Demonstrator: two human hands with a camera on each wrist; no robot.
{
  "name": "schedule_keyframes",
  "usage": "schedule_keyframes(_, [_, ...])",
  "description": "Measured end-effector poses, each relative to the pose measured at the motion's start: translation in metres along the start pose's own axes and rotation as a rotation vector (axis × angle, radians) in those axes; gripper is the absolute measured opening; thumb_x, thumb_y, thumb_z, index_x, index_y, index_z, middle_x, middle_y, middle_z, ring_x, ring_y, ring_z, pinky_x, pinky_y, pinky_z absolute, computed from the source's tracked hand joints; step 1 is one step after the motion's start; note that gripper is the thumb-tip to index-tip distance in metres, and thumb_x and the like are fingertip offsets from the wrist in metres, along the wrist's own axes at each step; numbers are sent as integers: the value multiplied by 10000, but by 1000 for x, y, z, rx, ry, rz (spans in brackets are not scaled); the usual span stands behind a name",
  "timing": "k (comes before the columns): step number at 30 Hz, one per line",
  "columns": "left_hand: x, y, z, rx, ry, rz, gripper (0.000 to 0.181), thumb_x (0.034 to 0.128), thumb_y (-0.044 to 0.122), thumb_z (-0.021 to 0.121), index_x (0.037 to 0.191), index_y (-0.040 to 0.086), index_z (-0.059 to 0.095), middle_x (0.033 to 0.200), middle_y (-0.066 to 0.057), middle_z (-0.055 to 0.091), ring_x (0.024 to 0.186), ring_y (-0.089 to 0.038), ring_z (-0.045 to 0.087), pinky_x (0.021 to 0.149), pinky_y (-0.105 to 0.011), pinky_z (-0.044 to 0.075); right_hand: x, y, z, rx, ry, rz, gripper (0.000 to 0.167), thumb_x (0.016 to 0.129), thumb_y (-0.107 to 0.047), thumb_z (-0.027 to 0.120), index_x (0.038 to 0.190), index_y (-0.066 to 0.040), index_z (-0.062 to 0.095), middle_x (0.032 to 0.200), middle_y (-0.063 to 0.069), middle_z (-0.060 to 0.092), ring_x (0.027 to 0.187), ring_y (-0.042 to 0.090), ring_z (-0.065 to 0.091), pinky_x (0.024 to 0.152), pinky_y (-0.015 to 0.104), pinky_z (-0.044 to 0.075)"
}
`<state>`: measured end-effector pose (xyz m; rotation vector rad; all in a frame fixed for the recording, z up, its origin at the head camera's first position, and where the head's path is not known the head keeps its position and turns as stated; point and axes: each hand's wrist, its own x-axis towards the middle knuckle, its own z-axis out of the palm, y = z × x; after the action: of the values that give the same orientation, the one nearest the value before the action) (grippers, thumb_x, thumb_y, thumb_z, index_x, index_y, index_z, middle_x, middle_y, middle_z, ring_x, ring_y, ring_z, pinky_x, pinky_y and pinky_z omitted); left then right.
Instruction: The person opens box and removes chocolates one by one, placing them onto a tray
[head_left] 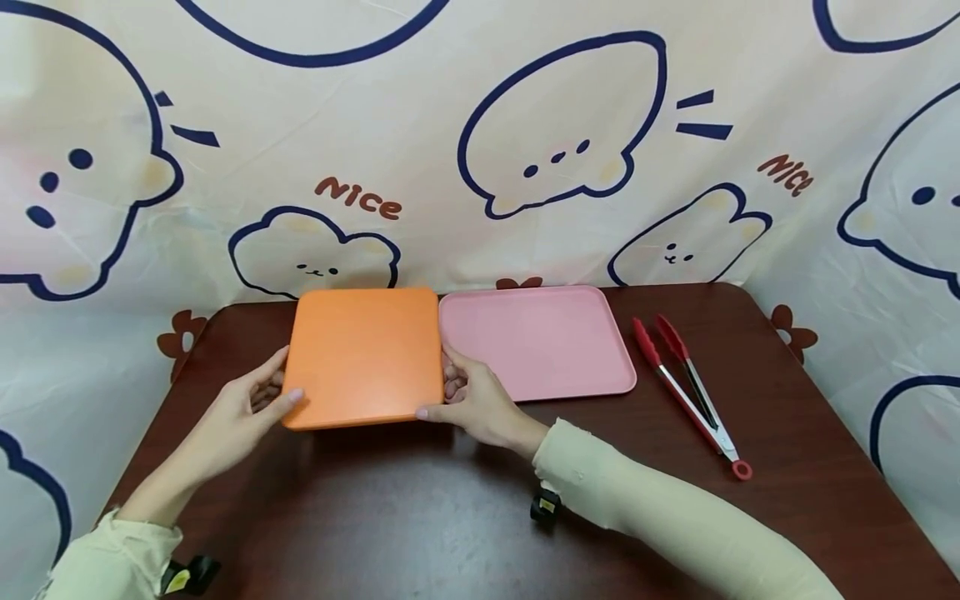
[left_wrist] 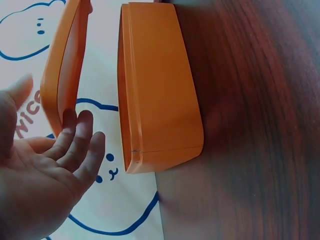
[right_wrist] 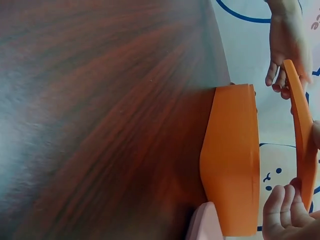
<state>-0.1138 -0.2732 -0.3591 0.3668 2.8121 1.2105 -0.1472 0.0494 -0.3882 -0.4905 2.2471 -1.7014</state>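
Observation:
A flat orange lid (head_left: 363, 354) is held level between both hands. At its left edge, the left hand (head_left: 231, 421) has the thumb on top by the near corner and fingers curled at the underside. From the opposite edge, the right hand (head_left: 489, 408) grips the lid, thumb at the near right corner. Below it stands an orange box (left_wrist: 162, 80) on the table, with a gap between its rim and the lid in both wrist views. In the head view the lid hides the box, so its contents cannot be seen.
A pink tray (head_left: 540, 342) lies flat right of the lid. Farther right, red-tipped metal tongs (head_left: 724, 442) rest with their arms spread. The dark wooden table (head_left: 420, 517) backs onto a cartoon-print cloth (head_left: 420, 125) that also hangs at both sides.

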Motion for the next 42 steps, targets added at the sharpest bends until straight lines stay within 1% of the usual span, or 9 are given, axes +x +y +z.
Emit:
schedule_keyframes(3, [0,-3,1,-11,24,74,593,1062,158,527,1560,-69,297,1059,-183,636,826,38,553,615,-193,446,-4,3,-2,3,-22,3,997,829,-94,838,1618,-136,229,1073,95,606,873,165,526,737,189,484])
schedule_keyframes(7, [0,-5,2,-17,31,108,569,1049,110,541,1546,-71,331,1065,-194,659,857,88,558,651,-119,458,-10,7,-6,0,-46,-2,883,894,-77,767,1607,-81,246,1157,141,645,898,148,561,746,160,490])
schedule_keyframes(11, [-2,-4,3,-31,16,97,577,1030,99,576,1544,-46,357,1098,-195,691,935,130,585,744,-66,484,-16,10,-11,-28,-20,-25,689,958,-63,674,1553,21,338,1248,207,680,1005,192,657,835,183,540])
schedule_keyframes(17, [-5,1,7,-62,-18,45,556,1005,118,628,1503,-32,433,1064,-146,732,924,106,624,718,-123,519,-26,12,-18,-22,62,-26,475,973,-73,657,1397,105,538,1287,261,671,1164,332,684,953,329,583])
schedule_keyframes(21, [-6,3,13,-100,-54,34,531,994,115,646,1465,-45,463,1059,-159,745,915,84,642,709,-153,525,-29,14,-26,-2,124,22,329,953,-90,691,1221,100,678,1113,245,745,984,312,742,822,331,617])
schedule_keyframes(26, [-8,7,22,-186,-112,24,479,976,98,667,1386,-61,476,1256,-249,668,921,48,672,720,-184,531,-31,21,-35,72,127,108,195,928,-70,713,1035,93,712,786,191,751,641,204,667,580,277,551])
schedule_keyframes(28, [-9,8,25,-203,-129,23,462,966,95,681,1349,-60,474,1235,-233,681,926,38,674,739,-189,530,-32,24,-38,87,116,150,172,926,-82,719,1001,73,707,744,131,749,613,147,654,563,247,535])
schedule_keyframes(32, [-11,11,33,-230,-173,20,476,951,88,699,1332,-51,450,1011,-156,748,910,15,677,769,-190,533,-36,32,-48,114,65,231,157,935,-111,717,958,42,690,733,39,746,618,119,672,561,243,546])
schedule_keyframes(42, [-15,12,53,-325,-264,57,529,941,74,706,1357,-72,413,1015,-178,741,926,-9,698,781,-197,552,-49,48,-68,109,-106,336,163,936,-124,714,911,35,689,740,39,741,622,119,690,556,247,566])
